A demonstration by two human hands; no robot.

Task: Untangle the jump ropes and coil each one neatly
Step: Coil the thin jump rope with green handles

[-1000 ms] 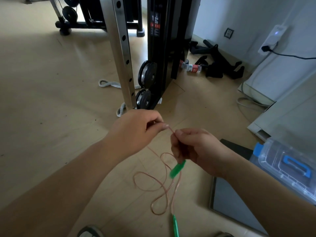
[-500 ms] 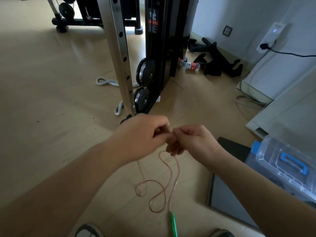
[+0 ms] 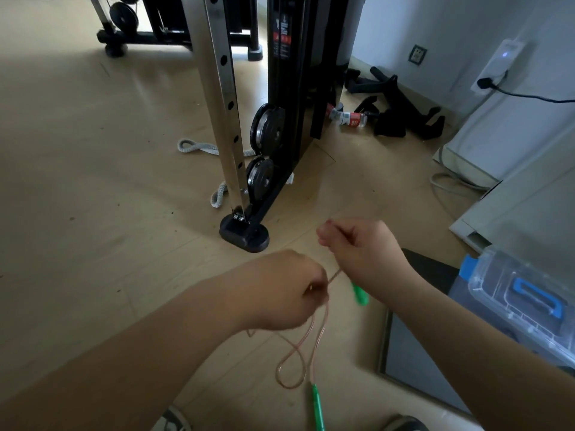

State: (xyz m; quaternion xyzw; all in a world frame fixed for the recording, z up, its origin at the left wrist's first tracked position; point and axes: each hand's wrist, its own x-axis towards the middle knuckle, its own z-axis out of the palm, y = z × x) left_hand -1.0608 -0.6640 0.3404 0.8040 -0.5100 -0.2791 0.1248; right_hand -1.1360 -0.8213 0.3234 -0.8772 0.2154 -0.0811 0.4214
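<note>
One jump rope is in view, thin and pinkish, with two green handles. Both hands are in front of the black foot of the metal post, on the side nearer to the person.

The left hand is nearer to the person than the foot; its grip is clamped on the rope, the fingertips pinching it. The right hand is to the right of the foot. Its fingers are curled and its grip is closed on the same rope. A short piece of rope is stretched between the two hands.

The first green handle hangs just under the right hand. The second green handle is much nearer to the person than the foot, low above the floor. Below the left hand the rope hangs in one narrow loop, and the view is too blurred to tell if it touches the floor.

Behind the foot, beside the post, stand two weight plates, one above the other. To the left of them lies one grey braided cord. Far to the right of the foot is one clear plastic box with a blue handle.
</note>
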